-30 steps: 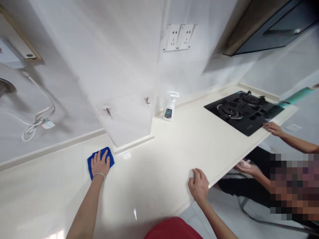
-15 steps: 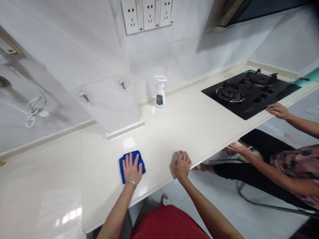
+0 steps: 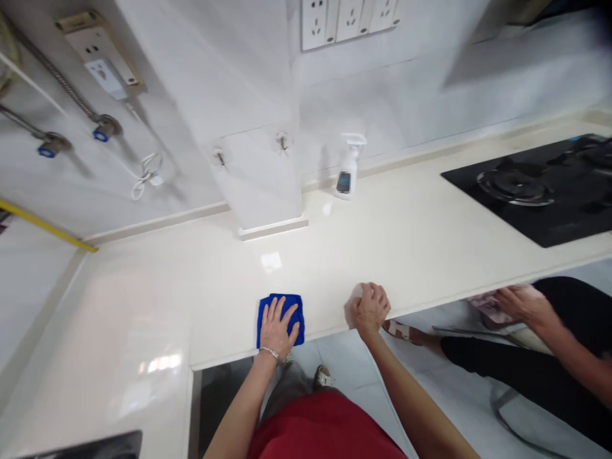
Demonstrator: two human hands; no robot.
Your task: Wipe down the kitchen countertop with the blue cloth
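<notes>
A folded blue cloth (image 3: 295, 312) lies on the white countertop (image 3: 224, 280) near its front edge. My left hand (image 3: 280, 328) is flat on top of it, fingers spread, covering its middle and lower part. Farther right, my right hand (image 3: 371, 309) rests on the counter's front edge. Its fingers are curled in, and nothing shows in them. A white spray bottle (image 3: 348, 175) stands upright against the back wall, beyond both hands.
A black gas hob (image 3: 540, 204) is set into the counter at right. A wall pillar (image 3: 262, 185) juts onto the counter. A seated person's hand (image 3: 523, 303) holds pinkish material below the front edge. A dark object (image 3: 109, 446) sits at bottom left.
My view has swung left, bringing valves and a yellow strip into sight. My left hand and the cloth are closer to the front edge. The other person's hand by the hob is out of view.
</notes>
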